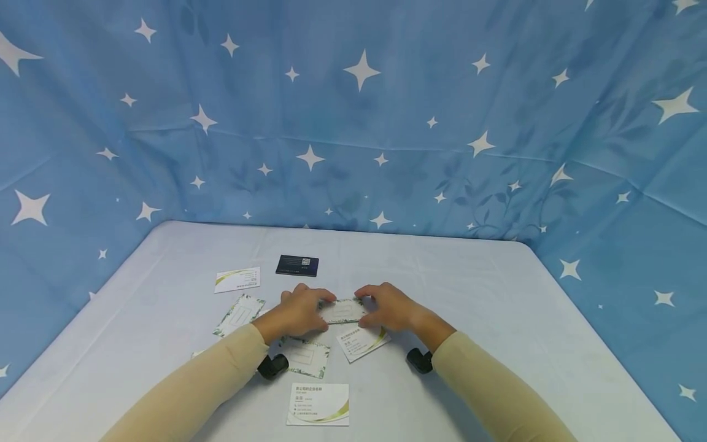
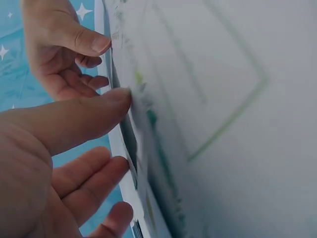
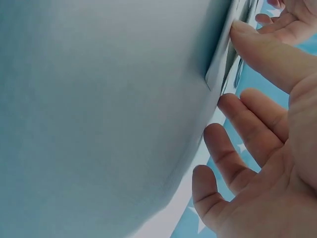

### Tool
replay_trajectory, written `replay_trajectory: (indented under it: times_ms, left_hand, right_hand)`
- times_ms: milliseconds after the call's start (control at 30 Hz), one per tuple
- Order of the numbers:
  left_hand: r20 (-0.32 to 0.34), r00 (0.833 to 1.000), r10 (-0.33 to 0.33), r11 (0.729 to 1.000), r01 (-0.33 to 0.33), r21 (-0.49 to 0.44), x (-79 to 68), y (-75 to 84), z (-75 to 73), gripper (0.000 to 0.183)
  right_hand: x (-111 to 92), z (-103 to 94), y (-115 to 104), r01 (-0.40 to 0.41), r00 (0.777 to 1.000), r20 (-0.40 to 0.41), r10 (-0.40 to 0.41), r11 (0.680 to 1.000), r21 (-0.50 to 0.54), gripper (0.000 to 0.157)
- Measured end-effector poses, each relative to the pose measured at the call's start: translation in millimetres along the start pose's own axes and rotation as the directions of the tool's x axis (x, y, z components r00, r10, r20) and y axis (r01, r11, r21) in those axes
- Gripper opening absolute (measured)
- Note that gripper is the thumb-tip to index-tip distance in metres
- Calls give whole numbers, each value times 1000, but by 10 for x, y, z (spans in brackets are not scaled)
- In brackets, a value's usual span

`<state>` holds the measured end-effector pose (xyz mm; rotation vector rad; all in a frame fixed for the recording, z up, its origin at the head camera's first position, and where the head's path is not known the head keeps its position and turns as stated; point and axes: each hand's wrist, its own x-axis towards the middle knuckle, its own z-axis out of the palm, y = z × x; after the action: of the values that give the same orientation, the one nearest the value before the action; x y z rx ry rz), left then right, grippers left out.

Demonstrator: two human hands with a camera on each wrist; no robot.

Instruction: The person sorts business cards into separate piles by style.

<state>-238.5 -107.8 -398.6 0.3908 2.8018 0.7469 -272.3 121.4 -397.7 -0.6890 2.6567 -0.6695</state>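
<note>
A small card with a leafy green border [image 1: 343, 310] sits low over the white table [image 1: 497, 307], held between both hands. My left hand [image 1: 316, 307] pinches its left end and my right hand [image 1: 369, 303] pinches its right end. In the left wrist view the left thumb [image 2: 106, 106] presses the card's edge [image 2: 130, 134], with the right hand [image 2: 64, 49] beyond it. In the right wrist view the right thumb [image 3: 257, 44] lies against the card's edge [image 3: 220, 64], and the other fingers [image 3: 233, 148] are spread below.
Several more cards lie around the hands: a black one [image 1: 297, 265], a white one with a green swoosh [image 1: 237, 279], leafy ones [image 1: 240, 314] [image 1: 305, 357], and white ones [image 1: 361, 342] [image 1: 318, 404]. A blue star-print cloth [image 1: 353, 123] walls the table.
</note>
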Motion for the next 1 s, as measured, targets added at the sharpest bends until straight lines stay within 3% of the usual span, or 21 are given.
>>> replay_trajectory:
  times_ms: [133, 567, 867, 1000]
  left_hand:
    - [-4, 999, -52, 998, 51, -35, 20, -27, -7, 61]
    - [-19, 998, -54, 998, 54, 20, 37, -25, -76, 56]
    - [-25, 999, 30, 994, -27, 109, 111, -75, -133, 54]
    - [-18, 998, 66, 990, -64, 127, 216, -90, -217, 52]
  right_hand:
    - [7, 6, -13, -13, 1000, -9, 13, 1000, 16, 55]
    - [24, -7, -63, 31, 999, -23, -31, 999, -24, 55]
    - [68, -23, -53, 17, 999, -31, -19, 998, -64, 52]
    - [150, -52, 13, 11, 998, -66, -16, 997, -74, 49]
